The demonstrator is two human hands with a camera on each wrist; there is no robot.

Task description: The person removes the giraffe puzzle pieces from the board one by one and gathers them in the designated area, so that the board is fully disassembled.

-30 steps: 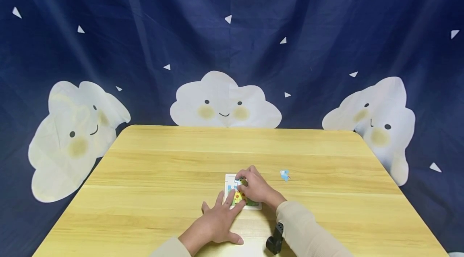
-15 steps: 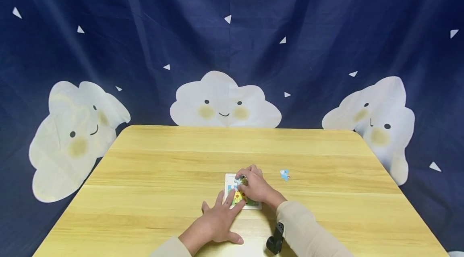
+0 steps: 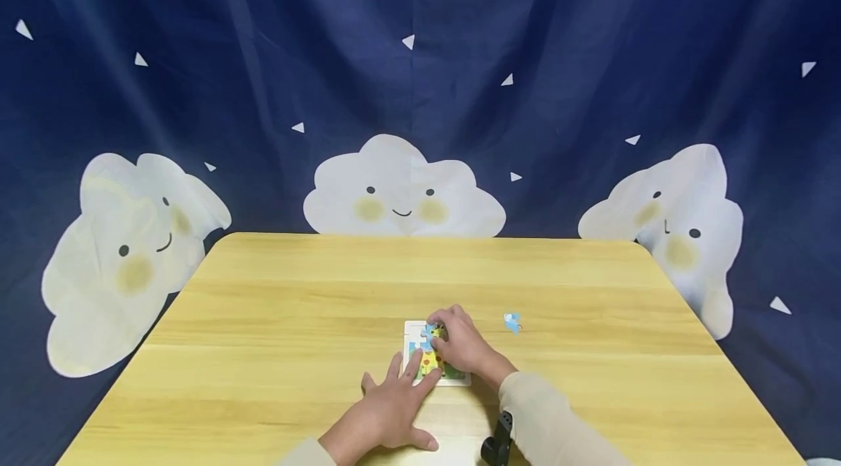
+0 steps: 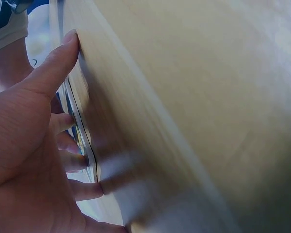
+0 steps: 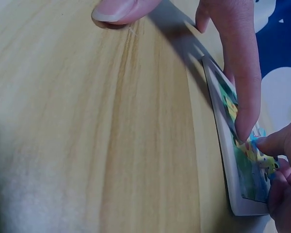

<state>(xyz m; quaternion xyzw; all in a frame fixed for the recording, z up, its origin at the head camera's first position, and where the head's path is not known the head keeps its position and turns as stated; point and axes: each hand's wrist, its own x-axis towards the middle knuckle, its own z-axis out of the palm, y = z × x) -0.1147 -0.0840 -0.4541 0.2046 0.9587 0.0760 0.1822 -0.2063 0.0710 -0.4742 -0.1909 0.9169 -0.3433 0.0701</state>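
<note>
A small jigsaw puzzle in a white frame (image 3: pixel 409 332) lies on the table, showing a yellow giraffe with red spots on blue and green. My right hand (image 3: pixel 463 343) pinches a puzzle piece (image 5: pixel 267 164) with the giraffe's head, at the upper part of the picture. In the right wrist view, that piece sits tilted among the others, thumb and fingers round it. With fingers spread, my left hand (image 3: pixel 394 407) rests over the lower left of the frame, two fingertips on the picture. The left wrist view shows its thumb stretched away from the puzzle.
A loose blue and white puzzle piece (image 3: pixel 513 322) lies on the table to the right of the frame. A black wrist camera (image 3: pixel 498 440) hangs by the right sleeve. Behind the table's far edge hangs a dark blue curtain (image 3: pixel 558 50) with smiling clouds.
The head view has shifted slightly, so everything sits a little lower and further left in it. Both hands keep their places at the puzzle, the right still pinching the giraffe's head piece.
</note>
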